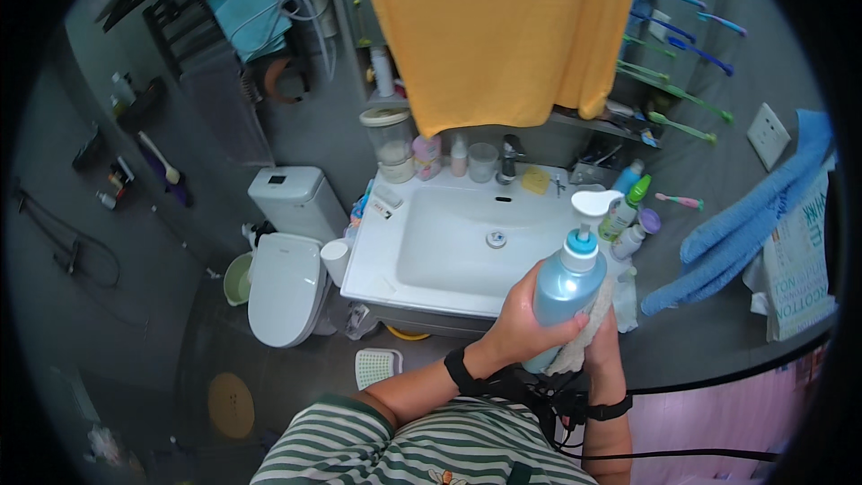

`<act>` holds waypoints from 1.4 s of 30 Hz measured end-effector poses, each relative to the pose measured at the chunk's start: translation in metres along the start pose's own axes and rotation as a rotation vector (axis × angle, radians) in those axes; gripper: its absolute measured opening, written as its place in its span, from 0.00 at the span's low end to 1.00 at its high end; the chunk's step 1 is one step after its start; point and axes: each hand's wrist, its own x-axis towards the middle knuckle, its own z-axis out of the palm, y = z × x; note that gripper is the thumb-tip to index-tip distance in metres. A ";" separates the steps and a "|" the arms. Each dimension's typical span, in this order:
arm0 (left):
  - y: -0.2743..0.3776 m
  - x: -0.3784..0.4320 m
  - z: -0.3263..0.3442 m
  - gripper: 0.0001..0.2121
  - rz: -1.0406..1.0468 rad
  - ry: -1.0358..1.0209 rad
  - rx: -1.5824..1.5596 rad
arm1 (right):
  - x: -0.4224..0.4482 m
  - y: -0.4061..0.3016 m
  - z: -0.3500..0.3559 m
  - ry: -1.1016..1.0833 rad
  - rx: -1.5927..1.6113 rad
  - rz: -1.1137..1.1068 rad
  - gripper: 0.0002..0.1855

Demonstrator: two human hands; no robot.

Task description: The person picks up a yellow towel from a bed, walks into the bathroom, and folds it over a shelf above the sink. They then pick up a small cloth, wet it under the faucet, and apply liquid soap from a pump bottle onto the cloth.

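A light blue pump bottle [560, 289] with a white pump head is in the grip of my left hand [522, 327], its fingers and thumb around the body. The bottle stands near-upright over the front right edge of the white washbasin [444, 293]. My right hand [603, 343] is on the bottle's right side and holds a pale cloth [580, 343] against it; its fingers are largely hidden behind the cloth. The chrome drain stopper [496, 238] shows in the basin.
Bottles, including a green one [618, 215], line the basin's right rim. A clear cup [482, 162], faucet [509, 158] and yellow soap [535, 180] are at the back. An orange towel [498, 34] hangs above, a blue towel [747, 222] at right. The toilet [286, 289] stands left.
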 end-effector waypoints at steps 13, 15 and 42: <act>0.008 0.004 -0.098 0.28 0.150 0.382 0.126 | -0.021 0.039 0.034 -0.294 -0.045 0.541 0.24; 0.013 0.002 -0.121 0.28 0.216 0.478 0.147 | -0.016 0.043 0.037 -0.262 -0.015 0.563 0.23; 0.081 -0.236 -0.316 0.29 0.117 1.494 0.613 | 0.120 0.206 0.299 -0.995 -1.631 -0.299 0.22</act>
